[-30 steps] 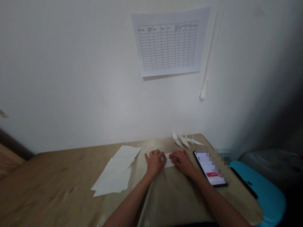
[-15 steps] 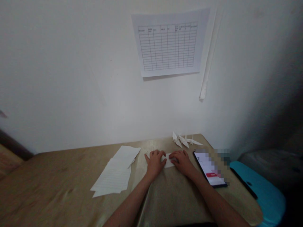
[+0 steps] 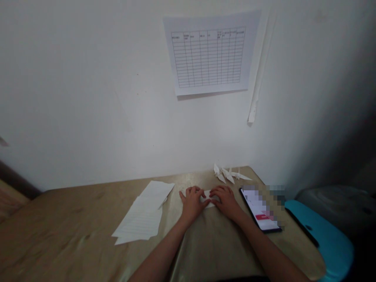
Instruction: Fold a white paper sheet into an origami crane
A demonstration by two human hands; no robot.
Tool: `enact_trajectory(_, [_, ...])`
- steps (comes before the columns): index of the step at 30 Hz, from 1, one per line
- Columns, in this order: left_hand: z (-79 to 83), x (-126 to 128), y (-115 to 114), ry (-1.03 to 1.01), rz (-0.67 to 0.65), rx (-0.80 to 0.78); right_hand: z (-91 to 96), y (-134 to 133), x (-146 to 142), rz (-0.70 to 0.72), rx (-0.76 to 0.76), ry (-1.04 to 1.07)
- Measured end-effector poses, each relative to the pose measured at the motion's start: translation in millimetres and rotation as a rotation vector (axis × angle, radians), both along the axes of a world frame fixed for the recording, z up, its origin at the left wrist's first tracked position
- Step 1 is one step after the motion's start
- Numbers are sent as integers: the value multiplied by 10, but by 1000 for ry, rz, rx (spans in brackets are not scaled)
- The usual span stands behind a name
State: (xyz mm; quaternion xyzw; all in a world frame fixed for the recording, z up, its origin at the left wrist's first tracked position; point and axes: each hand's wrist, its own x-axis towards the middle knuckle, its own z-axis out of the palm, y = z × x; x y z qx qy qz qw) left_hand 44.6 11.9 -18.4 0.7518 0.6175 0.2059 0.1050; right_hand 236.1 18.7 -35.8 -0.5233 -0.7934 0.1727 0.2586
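A small folded piece of white paper [image 3: 208, 195] lies on the brown table [image 3: 73, 231] near its far edge. My left hand [image 3: 192, 202] rests on the paper's left part with its fingers curled down onto it. My right hand [image 3: 225, 200] presses on the right part, fingertips bent and meeting the left hand's over the paper. Most of the paper is hidden under my fingers.
A loose stack of white sheets [image 3: 143, 217] lies to the left of my hands. Several folded paper cranes [image 3: 230, 174] sit by the wall. A lit phone [image 3: 261, 211] lies on the right. A turquoise stool [image 3: 323, 239] stands past the table edge. A printed grid sheet [image 3: 209, 55] hangs on the wall.
My fingertips have drawn slightly closer together over the folded paper, so less of it shows. Nothing else has moved.
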Motion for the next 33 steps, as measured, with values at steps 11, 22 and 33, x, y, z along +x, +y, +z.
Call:
enact_trajectory(11, [23,14,27,8,6,-54,77,-30,-58,2,-57,-85])
enact_trajectory(22, [43,-98,80,7,-25,-121,-17,77,93,67,-137,-123])
enact_trajectory(33, [28,-220,78,28,-62,-123,-52,88,189,116,-167,-96])
